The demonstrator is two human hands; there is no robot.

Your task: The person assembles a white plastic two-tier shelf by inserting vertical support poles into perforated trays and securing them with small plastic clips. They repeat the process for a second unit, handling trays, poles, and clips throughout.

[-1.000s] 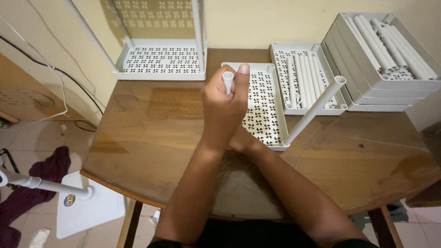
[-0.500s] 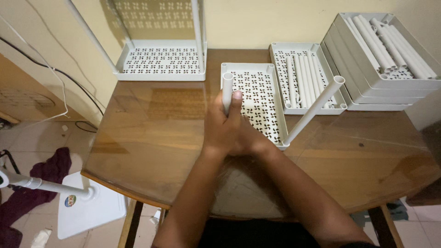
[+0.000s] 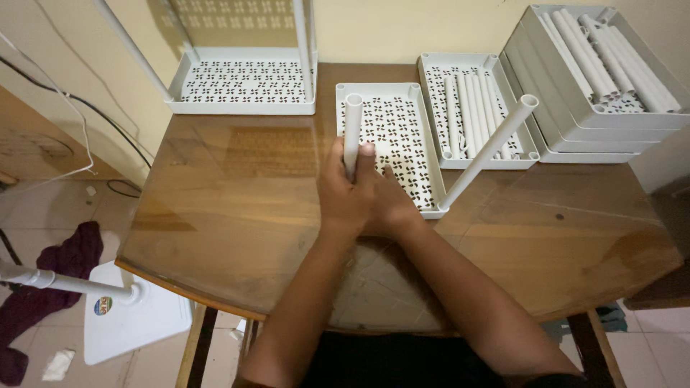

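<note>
A white perforated shelf tray (image 3: 395, 136) lies on the wooden table (image 3: 237, 215) in front of me. An upright white tube (image 3: 352, 133) stands at its near left corner, and my left hand (image 3: 343, 192) is wrapped around the tube's lower part. My right hand (image 3: 392, 205) presses against the left hand at the tray's near edge; what it grips is hidden. A second white tube (image 3: 489, 151) stands in the tray's near right corner, leaning right.
A tray holding several loose white tubes (image 3: 474, 108) sits behind to the right. A stack of trays with more tubes (image 3: 596, 79) is at far right. A partly built shelf with posts (image 3: 244, 79) stands at back left. A white stand base (image 3: 129, 316) is on the floor.
My left hand has slid down the upright tube from its top to its lower part, and both hands have drawn closer to the tray's near left corner.
</note>
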